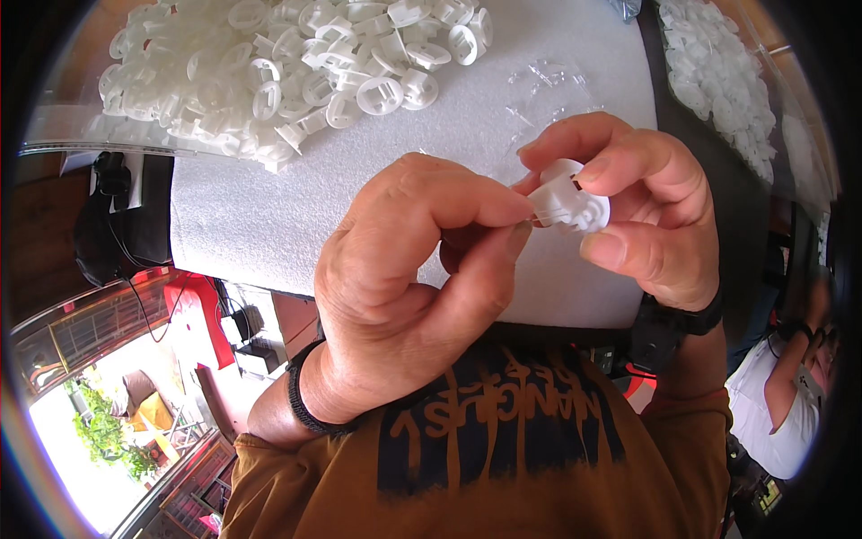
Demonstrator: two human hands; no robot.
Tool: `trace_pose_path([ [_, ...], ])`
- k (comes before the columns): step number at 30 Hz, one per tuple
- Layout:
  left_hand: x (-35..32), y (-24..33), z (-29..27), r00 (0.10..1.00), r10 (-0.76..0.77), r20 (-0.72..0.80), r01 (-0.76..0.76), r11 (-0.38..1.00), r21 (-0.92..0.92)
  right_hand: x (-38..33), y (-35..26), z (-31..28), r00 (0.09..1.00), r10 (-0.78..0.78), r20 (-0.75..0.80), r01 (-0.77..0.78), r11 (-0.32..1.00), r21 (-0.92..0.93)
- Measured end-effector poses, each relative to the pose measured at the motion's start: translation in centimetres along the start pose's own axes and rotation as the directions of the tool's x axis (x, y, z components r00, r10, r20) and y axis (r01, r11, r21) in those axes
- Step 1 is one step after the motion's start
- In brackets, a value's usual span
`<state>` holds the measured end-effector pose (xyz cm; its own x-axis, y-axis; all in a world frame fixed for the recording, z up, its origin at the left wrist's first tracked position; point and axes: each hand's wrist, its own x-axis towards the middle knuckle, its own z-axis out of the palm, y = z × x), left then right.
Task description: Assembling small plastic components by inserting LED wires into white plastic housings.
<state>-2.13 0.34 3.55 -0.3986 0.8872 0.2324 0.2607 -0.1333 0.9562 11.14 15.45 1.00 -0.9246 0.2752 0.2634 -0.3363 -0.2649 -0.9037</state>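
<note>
Over the white foam sheet (242, 216), my right hand (660, 202) holds a small round white plastic part (585, 211) between thumb and fingers, its flanged side tilted toward the palm. My left hand (413, 260) comes in from the left with thumb and forefinger pinched together. A thin clear piece (539, 216) shows at those fingertips, up against the white part; its full shape is hidden by the fingers. Several small clear plastic pieces (549, 83) lie loose on the foam beyond my right hand.
A large heap of similar white plastic parts (296, 67) covers the far left of the foam. Another pile of white parts (718, 81) lies at the far right. A co-worker in a white top (777, 404) is at the right edge. Dark cables (121, 220) hang at the left.
</note>
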Motion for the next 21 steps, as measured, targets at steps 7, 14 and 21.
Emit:
trace_pose_path([
  [7,-0.2,-0.4,-0.1,0.998,0.059,0.008,-0.059,0.998,0.004,-0.1,-0.1,0.0,0.999,0.046,-0.004,-0.045,0.998,0.032],
  [14,-0.1,0.1,0.1,1.000,-0.013,-0.006,0.013,1.000,0.011,-0.1,-0.3,-0.1,1.000,-0.008,0.028,0.010,0.996,-0.089],
  [21,-0.1,-0.3,-0.1,0.998,0.061,-0.016,-0.059,0.992,0.115,0.2,-1.3,-0.3,0.987,-0.102,0.122,0.148,0.868,-0.474],
])
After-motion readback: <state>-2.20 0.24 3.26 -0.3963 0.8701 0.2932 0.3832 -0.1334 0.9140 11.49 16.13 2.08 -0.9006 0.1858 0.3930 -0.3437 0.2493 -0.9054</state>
